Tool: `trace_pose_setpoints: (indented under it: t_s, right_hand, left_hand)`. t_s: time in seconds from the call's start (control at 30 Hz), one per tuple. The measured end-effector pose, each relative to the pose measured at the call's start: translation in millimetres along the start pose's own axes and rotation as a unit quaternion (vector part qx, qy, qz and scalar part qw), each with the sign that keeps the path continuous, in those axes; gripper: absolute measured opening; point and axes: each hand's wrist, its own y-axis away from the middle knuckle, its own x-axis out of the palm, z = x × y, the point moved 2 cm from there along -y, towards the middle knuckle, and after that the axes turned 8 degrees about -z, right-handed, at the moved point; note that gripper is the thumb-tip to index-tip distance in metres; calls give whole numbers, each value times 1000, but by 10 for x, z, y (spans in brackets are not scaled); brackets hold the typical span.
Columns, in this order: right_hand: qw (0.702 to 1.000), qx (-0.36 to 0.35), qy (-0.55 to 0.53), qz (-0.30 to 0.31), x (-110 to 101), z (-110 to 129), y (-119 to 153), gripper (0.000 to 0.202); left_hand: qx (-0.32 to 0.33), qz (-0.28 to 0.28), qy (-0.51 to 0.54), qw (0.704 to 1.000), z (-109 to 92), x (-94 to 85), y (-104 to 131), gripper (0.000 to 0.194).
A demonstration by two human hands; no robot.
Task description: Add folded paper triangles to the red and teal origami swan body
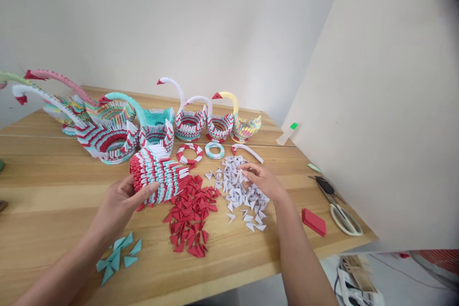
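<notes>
Wooden table (236,248), pale walls (215,19) behind; white paper triangles (234,179) strewn about.

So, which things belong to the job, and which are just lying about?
Probably in the job:
round red, white and turquoise paper piece, in the left hand
white paper triangles, under the right hand
red paper triangles
turquoise paper triangles

Probably just lying about:
red rectangular block
translucent bottle with green cap

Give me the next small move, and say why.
Probably pinch a single piece from the pile of white paper triangles with the right hand. That hand's fingers are at the pile, though whether they hold a piece is hard to tell, while the left hand holds the striped paper body, which has white among its red and blue-green pieces.
</notes>
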Motion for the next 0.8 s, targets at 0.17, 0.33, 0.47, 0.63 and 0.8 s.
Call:
trace_pose_setpoints:
  t_s: [0.17, 0.33, 0.47, 0.63, 0.8]
  right_hand:
    - [993, 9, -116, 6, 60, 28, -6, 33]
    - [989, -2, -144, 32, 73, 33, 2, 32]
    - [987, -2, -151, 48, 77, -13, -4, 27]
    - [989, -8, -135, 52, 64, -108, -41, 23]
    - [993, -48, -102, 26, 56, -82, -64, 23]
  left_hand:
    - [14, 6, -4, 1000, 10, -13, 5, 36]
    - [18, 16, -14, 1000, 47, -24, 3, 34]
    - [19, 17, -22, 999, 54, -31, -9, 31]
    - [14, 6, -10, 1000, 11, -25, -7, 31]
    - [3, 2, 1, 1000, 6, -23, 4, 30]
